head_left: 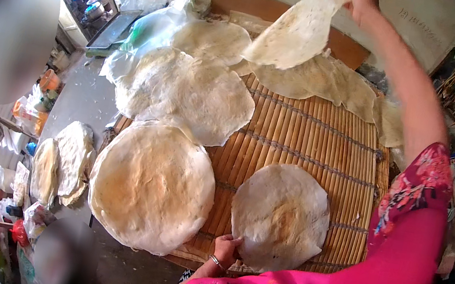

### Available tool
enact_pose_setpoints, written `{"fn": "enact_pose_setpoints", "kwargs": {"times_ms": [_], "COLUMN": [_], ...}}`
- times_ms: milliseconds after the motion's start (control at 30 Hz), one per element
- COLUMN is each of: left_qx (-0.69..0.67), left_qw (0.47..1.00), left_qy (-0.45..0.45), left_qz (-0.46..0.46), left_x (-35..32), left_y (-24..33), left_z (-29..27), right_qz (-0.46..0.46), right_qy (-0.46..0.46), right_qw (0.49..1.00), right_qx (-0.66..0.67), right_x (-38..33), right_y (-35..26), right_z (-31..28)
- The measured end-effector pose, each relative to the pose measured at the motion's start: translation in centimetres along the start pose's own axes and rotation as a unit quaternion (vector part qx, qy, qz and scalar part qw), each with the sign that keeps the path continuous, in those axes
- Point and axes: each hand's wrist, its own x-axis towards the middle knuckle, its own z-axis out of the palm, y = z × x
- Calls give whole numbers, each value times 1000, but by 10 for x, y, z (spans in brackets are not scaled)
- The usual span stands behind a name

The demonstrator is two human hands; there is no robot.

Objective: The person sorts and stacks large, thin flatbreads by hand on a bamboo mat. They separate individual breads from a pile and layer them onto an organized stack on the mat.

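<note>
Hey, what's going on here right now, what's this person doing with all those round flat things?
A person in a pink flowered top is handling thin round flatbreads over a bamboo slat mat. The right hand is raised high, holding one limp flatbread that hangs above the far end of the mat. The left hand rests at the near edge of a smaller flatbread lying flat on the mat. A larger one lies beside it, with more overlapping further back and a few on the grey surface to the left.

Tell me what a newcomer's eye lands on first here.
Big pale round flatbreads cover a slatted bamboo mat mid-frame. The right hand, up top, lifts one floppy thin flatbread clear of the mat, while the left hand touches the edge of the smaller round flatbread at the near side.
</note>
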Motion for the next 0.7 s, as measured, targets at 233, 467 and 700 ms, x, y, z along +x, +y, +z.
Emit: {"fn": "enact_pose_setpoints", "kwargs": {"times_ms": [233,467,700], "left_qx": [-9,35,83], "left_qw": [999,998,992], "left_qy": [48,40,-61], "left_qz": [1,33,74], "left_x": [-11,-17,-27], "left_y": [12,15,28], "left_z": [24,13,46], "right_qz": [311,442,250], "right_qy": [38,-138,-287], "right_qw": [949,879,896], "right_qx": [-30,-112,-230], "right_x": [-119,-283,-417], "right_y": [212,237,201], "right_z": [-72,-173,-277]}}
